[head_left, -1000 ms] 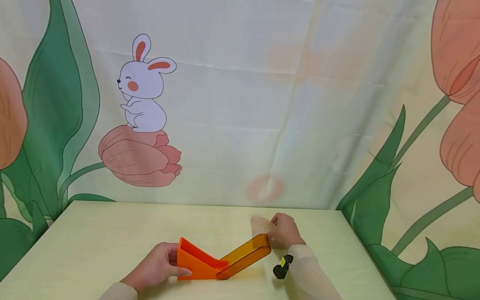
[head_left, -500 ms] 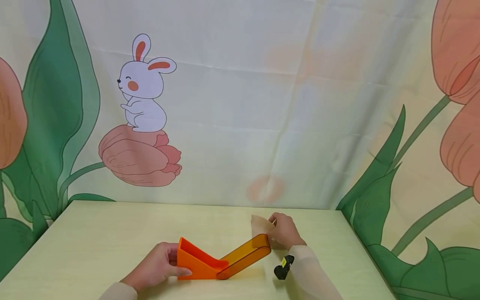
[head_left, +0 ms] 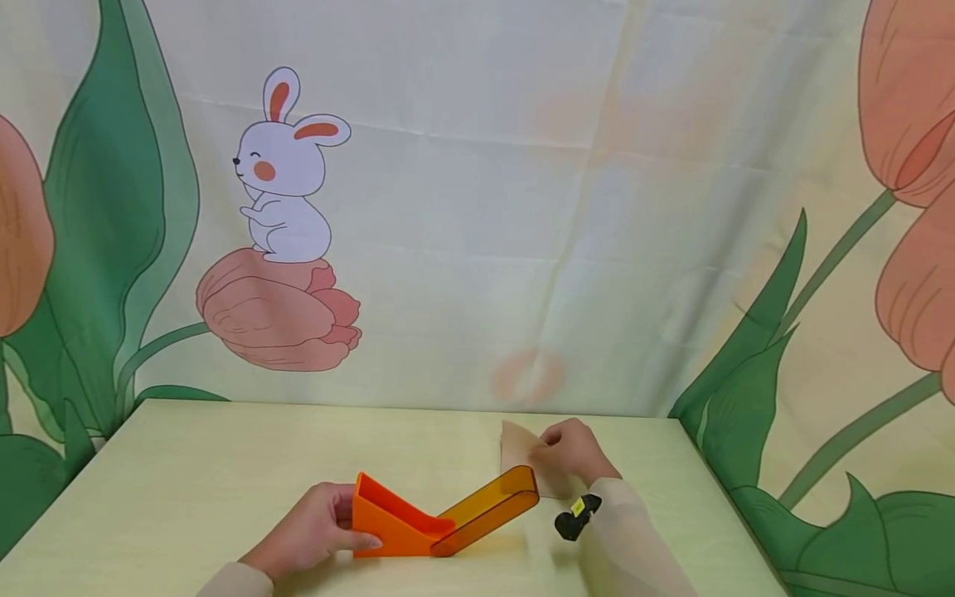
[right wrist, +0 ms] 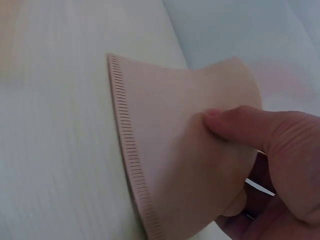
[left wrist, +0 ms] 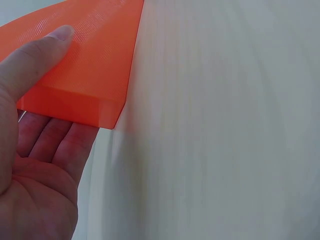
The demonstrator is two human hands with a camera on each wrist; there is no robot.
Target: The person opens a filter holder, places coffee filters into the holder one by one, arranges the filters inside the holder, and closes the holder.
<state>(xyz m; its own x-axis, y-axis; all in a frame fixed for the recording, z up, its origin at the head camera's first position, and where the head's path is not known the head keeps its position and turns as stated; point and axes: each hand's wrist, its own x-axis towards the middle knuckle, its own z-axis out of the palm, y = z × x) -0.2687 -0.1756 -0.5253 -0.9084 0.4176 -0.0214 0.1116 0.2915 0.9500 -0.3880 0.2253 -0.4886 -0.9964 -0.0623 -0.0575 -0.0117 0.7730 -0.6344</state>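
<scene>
In a pinching grip, the right hand (head_left: pixel 578 452) holds a tan crimped-edged sheet (right wrist: pixel 170 140) just beyond the raised amber arm (head_left: pixel 488 507) of an orange holder (head_left: pixel 395 526). The left hand (head_left: pixel 321 521) grips the holder's tall end on the tabletop (head_left: pixel 224 460).

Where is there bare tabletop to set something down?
The table lies bare behind the left hand and orange holder, up to the backdrop, and right of the right sleeve. Crowded: around the amber part, tan paper, black device and right hand.
</scene>
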